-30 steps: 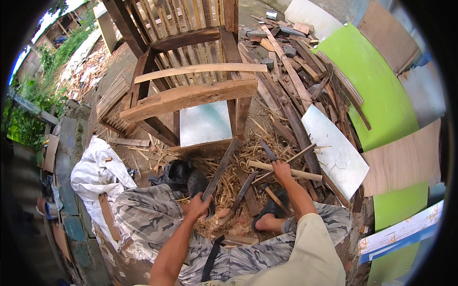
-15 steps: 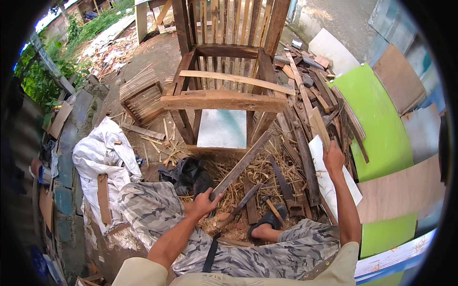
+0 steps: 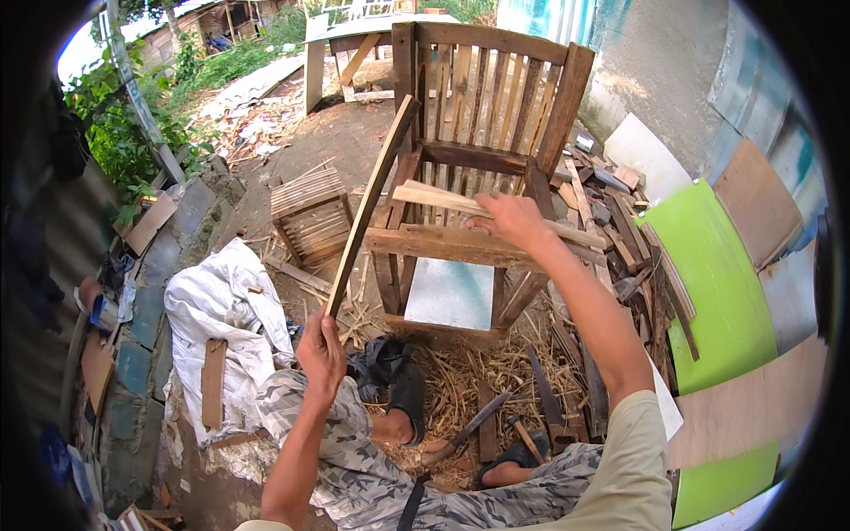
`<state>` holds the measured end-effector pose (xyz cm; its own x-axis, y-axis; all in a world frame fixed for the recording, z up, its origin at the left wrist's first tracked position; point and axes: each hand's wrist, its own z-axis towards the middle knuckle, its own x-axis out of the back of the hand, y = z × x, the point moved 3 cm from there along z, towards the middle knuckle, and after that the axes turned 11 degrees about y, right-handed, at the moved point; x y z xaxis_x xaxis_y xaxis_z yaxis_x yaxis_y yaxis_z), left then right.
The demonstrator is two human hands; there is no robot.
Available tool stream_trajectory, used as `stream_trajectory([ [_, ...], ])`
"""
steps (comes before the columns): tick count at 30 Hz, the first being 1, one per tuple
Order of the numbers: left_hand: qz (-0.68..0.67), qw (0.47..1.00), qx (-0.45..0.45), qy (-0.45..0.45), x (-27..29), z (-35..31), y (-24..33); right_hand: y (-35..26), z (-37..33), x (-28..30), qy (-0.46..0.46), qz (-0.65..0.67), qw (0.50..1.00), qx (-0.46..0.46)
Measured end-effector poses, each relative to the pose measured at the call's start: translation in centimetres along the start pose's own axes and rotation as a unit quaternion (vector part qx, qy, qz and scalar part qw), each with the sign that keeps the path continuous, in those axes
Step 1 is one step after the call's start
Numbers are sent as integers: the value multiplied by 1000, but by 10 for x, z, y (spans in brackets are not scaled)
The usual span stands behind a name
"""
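Observation:
An unfinished wooden chair frame (image 3: 491, 42) with a slatted back stands in front of me, its seat open. My left hand (image 3: 320, 354) is closed round the lower end of a long wooden strip (image 3: 372, 203), which tilts up past the chair's left side. Over the seat opening, my right hand (image 3: 512, 219) grips a pale wooden slat (image 3: 429, 196) that lies crosswise above the front rail (image 3: 434, 245). A second pale slat lies right against it, and my fingers partly hide both. A machete (image 3: 469, 427) and a hammer (image 3: 529, 440) lie between my feet.
Wood shavings (image 3: 452, 376) cover the ground below the chair. To the left are a small slatted wooden piece (image 3: 310, 208) and a white sack (image 3: 221, 292). Scrap wood (image 3: 624, 243) is heaped at the right, beside a green panel (image 3: 708, 265). A table (image 3: 354, 40) stands behind.
My right hand has brought its slat from the right onto the chair seat, beside the slat lying there. My left hand has moved left, raising its strip steeper. The view has shifted.

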<state>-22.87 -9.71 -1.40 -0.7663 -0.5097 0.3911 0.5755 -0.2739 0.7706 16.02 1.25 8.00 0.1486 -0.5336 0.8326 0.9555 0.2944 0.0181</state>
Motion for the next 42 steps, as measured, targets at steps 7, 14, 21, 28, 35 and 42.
stream_trajectory([
  [7, 68, 988, -136, 41, -6, 75, 38, -30, 11, -59, 37, -14, 999, 22],
  [14, 7, 989, -142, 41, -56, 110, 53, -8, 1, -30, 170, -21, 985, 12],
  [21, -63, 970, -234, 23, -104, 136, 62, 34, 27, -37, 57, 55, 994, -78],
  [28, 16, 955, -291, -51, -148, 167, 93, 47, 18, -68, 62, 50, 989, -127],
  [35, 68, 901, -408, -128, -209, 199, 104, 58, -57, -19, 29, 22, 992, -124],
  [42, 102, 860, -426, -261, -259, 209, 110, 64, -59, -18, -19, 163, 978, -126],
])
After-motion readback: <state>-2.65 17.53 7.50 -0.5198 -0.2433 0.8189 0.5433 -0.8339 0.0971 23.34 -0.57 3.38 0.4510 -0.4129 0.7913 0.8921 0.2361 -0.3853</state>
